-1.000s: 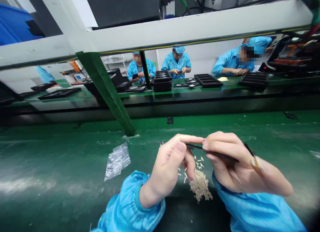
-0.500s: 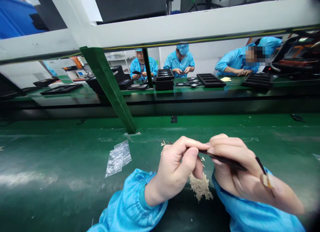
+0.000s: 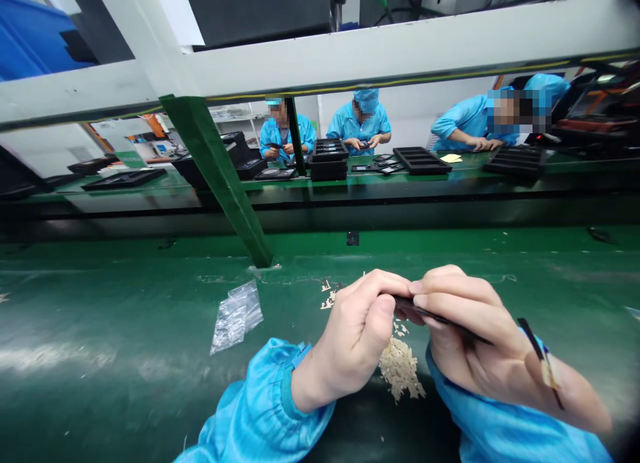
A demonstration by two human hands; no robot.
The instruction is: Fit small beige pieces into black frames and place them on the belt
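Held between both hands above the bench is a thin, flat black piece (image 3: 457, 325), seen nearly edge-on, so its face is hidden. My left hand (image 3: 357, 330) is closed on its left end with thumb and bent fingers. My right hand (image 3: 465, 323) grips its longer right part, thumb below and fingers above. The fingertips of both hands meet near the left end. A slim dark stick-like tool (image 3: 533, 340) with a pale patch juts out behind my right hand; its kind is unclear. Beneath the hands lies a pile of small beige pieces (image 3: 401, 370).
Several loose beige bits (image 3: 327, 303) lie left of the pile. Clear plastic bags (image 3: 237, 316) rest on the green bench (image 3: 125, 396). A green post (image 3: 220, 183) rises behind them. Across the way, co-workers in blue sit among black trays (image 3: 423, 160).
My left hand's fingers have curled closer around the black piece's end. The dark tool behind my right hand has shifted slightly right and down. More beige bits show beside my left hand.
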